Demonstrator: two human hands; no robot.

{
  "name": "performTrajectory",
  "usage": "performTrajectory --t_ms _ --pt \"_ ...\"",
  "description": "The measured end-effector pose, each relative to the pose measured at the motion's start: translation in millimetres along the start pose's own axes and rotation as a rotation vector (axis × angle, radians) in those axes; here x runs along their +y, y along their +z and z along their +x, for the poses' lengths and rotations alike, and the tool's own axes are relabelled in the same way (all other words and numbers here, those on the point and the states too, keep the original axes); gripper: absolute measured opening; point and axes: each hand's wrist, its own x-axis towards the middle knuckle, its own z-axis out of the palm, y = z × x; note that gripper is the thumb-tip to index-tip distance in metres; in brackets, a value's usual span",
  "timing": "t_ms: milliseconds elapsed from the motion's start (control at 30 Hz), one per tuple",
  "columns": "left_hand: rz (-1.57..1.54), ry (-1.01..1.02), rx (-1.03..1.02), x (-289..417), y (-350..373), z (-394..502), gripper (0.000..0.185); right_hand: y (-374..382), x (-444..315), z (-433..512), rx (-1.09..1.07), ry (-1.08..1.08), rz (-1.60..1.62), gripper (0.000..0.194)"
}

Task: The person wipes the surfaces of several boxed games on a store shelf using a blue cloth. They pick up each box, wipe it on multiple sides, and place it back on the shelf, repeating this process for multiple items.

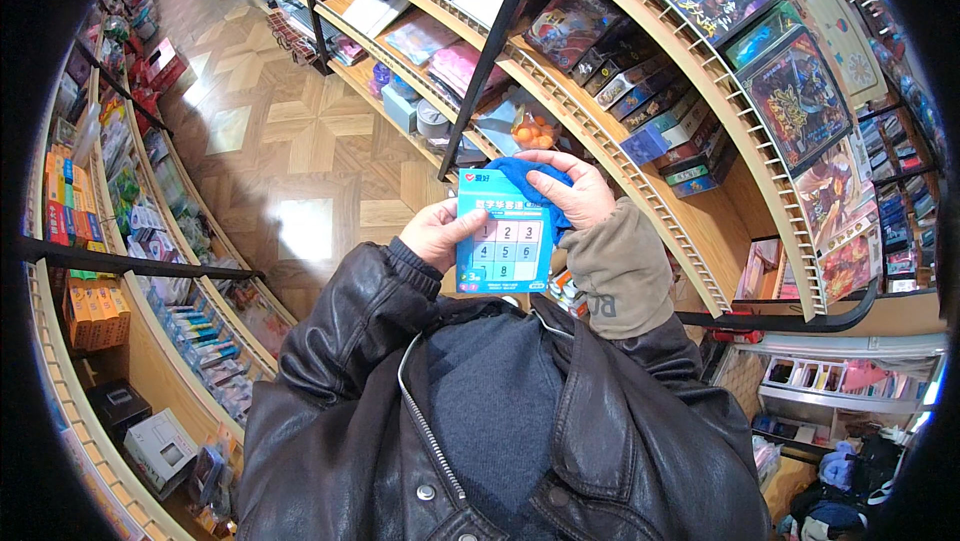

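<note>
A light-blue boxed number sliding puzzle (506, 252), printed with a grid of numbered tiles, is upright in front of my chest. My left hand (439, 233) grips it by the left edge, with the thumb across the front. In my right hand (574, 188) is a dark-blue cloth (517, 173), pressed over the box's upper right corner and hanging down behind its right side. The cloth covers that corner. The fingers behind the box are hidden.
Wooden shelves (645, 158) with wire rails curve along the right, holding boxed card sets (795, 98) and a bag of orange balls (534, 132). More stocked shelves (161, 349) run down the left. Between them lies a wood-patterned floor (330, 136), with a red box (163, 64) farther off.
</note>
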Motion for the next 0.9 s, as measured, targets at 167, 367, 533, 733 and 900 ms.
performTrajectory --t_ms 167,367,533,733,900 --pt "-0.16 -0.032 -0.003 6.3 -1.3 2.9 0.056 -0.7 3.1 0.8 0.069 0.0 0.009 0.031" --pt "-0.02 -0.008 0.059 8.1 3.6 -2.9 0.047 2.0 5.2 0.5 0.107 -0.017 -0.007 0.03" --pt "-0.021 -0.035 0.046 7.1 -1.5 -3.3 0.042 2.8 4.1 -0.9 0.111 -0.022 -0.03 0.031" --pt "-0.067 -0.019 0.029 6.5 -0.1 -2.6 0.036 7.8 5.0 0.0 0.17 -0.046 -0.018 0.029" --pt "-0.048 -0.036 0.052 10.2 4.2 -4.1 0.037 10.7 5.2 -1.5 0.209 -0.068 -0.007 0.028"
